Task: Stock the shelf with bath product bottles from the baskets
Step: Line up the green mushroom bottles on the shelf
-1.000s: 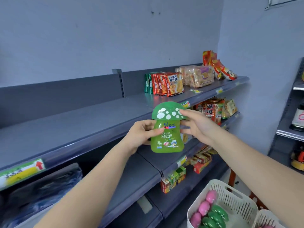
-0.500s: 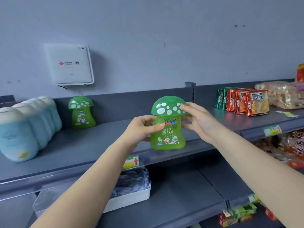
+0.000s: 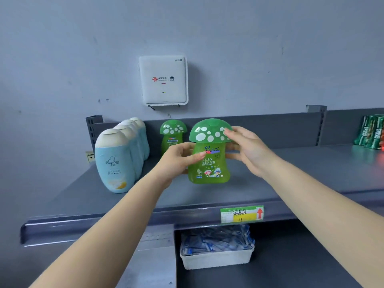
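Gripping the green bottle (image 3: 209, 161) upright, label near, left hand (image 3: 176, 161) pinched its body while right hand (image 3: 247, 150) clasped the cap. It hovered above the shelf (image 3: 291, 175), right of the blue bottles (image 3: 116, 161), likely bound for the far green one (image 3: 172, 135).

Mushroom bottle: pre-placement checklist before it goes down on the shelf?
1. Grip: left hand and right hand both hold the held mushroom bottle - ok.
2. Bottle upright, label facing out - ok.
3. Free spot on the shelf in front of the placed mushroom bottle - ok.
4. Clearance from the blue bottles on the left - ok.
5. Base touching the shelf yet - cannot tell.
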